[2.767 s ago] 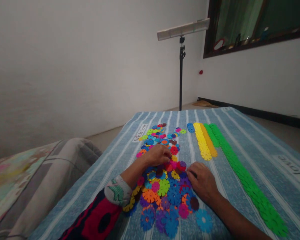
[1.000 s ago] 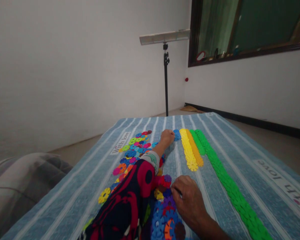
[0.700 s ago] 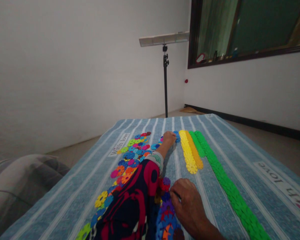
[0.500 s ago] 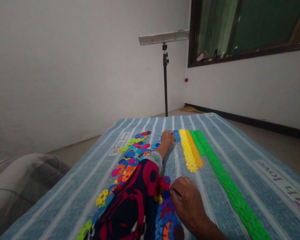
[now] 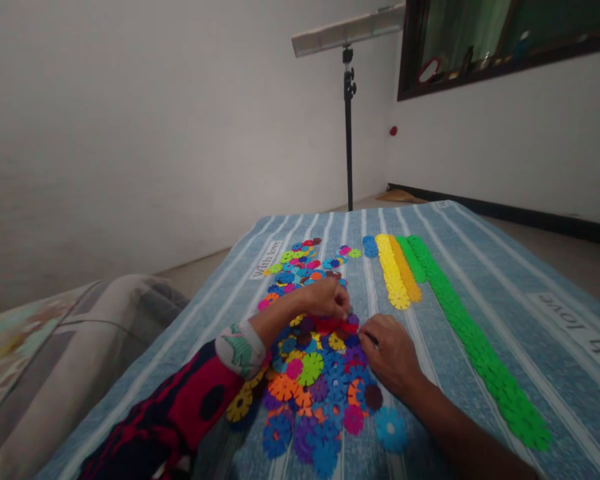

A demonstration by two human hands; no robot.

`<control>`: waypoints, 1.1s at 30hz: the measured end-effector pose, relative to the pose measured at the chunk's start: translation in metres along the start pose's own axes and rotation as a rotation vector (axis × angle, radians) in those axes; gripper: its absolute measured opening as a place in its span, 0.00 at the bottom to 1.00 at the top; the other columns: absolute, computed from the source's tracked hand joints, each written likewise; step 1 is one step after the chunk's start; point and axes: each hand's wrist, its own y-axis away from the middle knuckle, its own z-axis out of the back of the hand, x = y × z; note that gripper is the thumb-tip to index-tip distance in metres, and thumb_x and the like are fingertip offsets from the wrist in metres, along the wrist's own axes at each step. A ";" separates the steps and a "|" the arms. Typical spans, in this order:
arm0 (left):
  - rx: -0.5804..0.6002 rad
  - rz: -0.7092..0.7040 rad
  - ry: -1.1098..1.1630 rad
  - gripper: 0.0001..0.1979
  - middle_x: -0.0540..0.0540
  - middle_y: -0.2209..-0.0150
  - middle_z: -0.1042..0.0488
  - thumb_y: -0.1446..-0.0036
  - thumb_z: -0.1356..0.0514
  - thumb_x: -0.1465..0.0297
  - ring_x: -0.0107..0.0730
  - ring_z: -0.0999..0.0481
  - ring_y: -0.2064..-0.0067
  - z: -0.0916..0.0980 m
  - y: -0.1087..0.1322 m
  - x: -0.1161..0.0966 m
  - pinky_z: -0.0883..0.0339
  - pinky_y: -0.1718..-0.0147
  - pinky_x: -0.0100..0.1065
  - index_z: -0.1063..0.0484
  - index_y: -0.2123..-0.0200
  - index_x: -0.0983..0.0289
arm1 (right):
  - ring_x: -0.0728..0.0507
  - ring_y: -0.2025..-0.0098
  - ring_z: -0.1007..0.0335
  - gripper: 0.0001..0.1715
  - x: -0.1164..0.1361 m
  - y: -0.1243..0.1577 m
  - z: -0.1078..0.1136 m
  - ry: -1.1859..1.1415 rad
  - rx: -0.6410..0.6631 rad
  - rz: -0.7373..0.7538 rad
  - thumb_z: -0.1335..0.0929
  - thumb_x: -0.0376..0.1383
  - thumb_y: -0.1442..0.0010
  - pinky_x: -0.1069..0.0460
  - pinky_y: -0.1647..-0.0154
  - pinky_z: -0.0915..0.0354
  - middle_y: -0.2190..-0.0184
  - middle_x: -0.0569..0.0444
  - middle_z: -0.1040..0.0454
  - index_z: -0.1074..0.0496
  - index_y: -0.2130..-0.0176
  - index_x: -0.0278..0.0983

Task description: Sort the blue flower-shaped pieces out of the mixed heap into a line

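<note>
My left hand (image 5: 327, 299) hovers over or rests on the upper part of a loose pile of multicoloured plastic snowflake discs (image 5: 311, 368). Its fingers are curled together, and what they may pinch is hidden. At the pile's right edge, beside red and purple discs, is my right hand (image 5: 391, 352). Thumb and fingers are closed around a small dark spot that I cannot make out. Overlapping discs lie in rows by colour to the right: a short blue row (image 5: 370, 247), a yellow row (image 5: 393, 277), an orange-yellow row (image 5: 409, 285), a short green row (image 5: 414, 263) and a long green row (image 5: 475, 340).
A striped blue cloth (image 5: 485, 280) covers the table. A light blue disc (image 5: 391, 429) lies near my right forearm. Grey padded fabric (image 5: 125, 333) sits at the left. Behind the table stands a lamp on a black pole (image 5: 349, 147), near the wall.
My left hand has drawn back from the blue row at the far end to the pile, nearer my right hand. The right hand stays by the pile's edge. The view has shifted.
</note>
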 end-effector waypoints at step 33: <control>-0.516 0.155 0.389 0.06 0.46 0.83 0.33 0.53 0.38 0.74 0.20 0.37 0.80 0.012 -0.047 0.003 0.44 0.79 0.24 0.30 0.80 0.67 | 0.45 0.64 0.38 0.08 0.005 -0.002 -0.004 -0.001 -0.047 -0.022 0.34 0.28 0.43 0.50 0.62 0.47 0.72 0.54 0.30 0.30 0.73 0.37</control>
